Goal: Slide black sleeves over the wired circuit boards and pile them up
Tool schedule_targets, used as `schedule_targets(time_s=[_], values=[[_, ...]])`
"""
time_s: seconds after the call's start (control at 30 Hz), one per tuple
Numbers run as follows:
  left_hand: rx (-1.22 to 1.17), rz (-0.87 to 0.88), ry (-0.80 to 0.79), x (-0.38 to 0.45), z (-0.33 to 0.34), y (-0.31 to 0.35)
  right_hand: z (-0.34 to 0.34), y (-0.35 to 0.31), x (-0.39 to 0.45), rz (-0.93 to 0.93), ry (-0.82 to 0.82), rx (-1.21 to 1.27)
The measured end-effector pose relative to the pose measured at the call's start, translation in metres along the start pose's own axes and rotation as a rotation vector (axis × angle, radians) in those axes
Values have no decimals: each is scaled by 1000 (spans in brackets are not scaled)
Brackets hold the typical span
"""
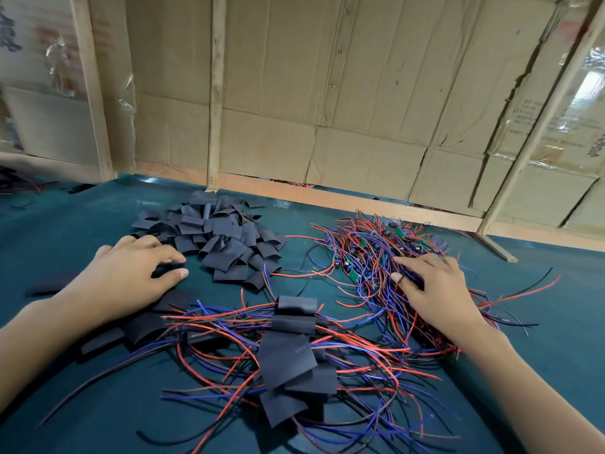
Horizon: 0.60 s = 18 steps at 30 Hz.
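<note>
On the green counter [98,404] we have loose sleeves [216,237] heaped at the far left, bare boards [376,253] tangled in wires to the right, and finished ones piled near us [294,342]. Our left hand [131,273] rests at the sleeve heap, fingers spread, thumb touching a sleeve. Our right hand [432,290] curls its fingers into the wires. Sleeves look light, limp and flat; boards likely snag, so lift by the board. Open counter lies left; a cardboard wall [327,93] closes the far edge.
</note>
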State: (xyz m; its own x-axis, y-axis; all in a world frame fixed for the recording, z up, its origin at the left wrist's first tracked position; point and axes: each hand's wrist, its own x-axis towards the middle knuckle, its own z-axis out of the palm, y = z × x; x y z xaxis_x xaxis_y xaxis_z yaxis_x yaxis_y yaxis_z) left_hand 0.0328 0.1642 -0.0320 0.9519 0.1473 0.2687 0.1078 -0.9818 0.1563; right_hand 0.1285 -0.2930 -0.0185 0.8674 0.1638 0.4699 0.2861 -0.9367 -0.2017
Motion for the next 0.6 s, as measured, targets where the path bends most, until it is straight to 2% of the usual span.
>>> schedule_targets(time_s=[0.13, 0.23, 0.4, 0.53, 0.6], values=[[8, 84, 57, -1, -3, 1, 6, 7, -6, -83, 181, 102], [161, 130, 106, -2, -12, 5, 6, 5, -11, -48, 254, 148], [385, 6, 23, -3, -17, 0, -2, 2, -11, 38, 327, 267], [333, -73, -53, -2, -22, 2, -7, -7, -14, 53, 306, 248], [283, -112, -97, -3, -20, 2, -12, -15, -12, 43, 371, 140]])
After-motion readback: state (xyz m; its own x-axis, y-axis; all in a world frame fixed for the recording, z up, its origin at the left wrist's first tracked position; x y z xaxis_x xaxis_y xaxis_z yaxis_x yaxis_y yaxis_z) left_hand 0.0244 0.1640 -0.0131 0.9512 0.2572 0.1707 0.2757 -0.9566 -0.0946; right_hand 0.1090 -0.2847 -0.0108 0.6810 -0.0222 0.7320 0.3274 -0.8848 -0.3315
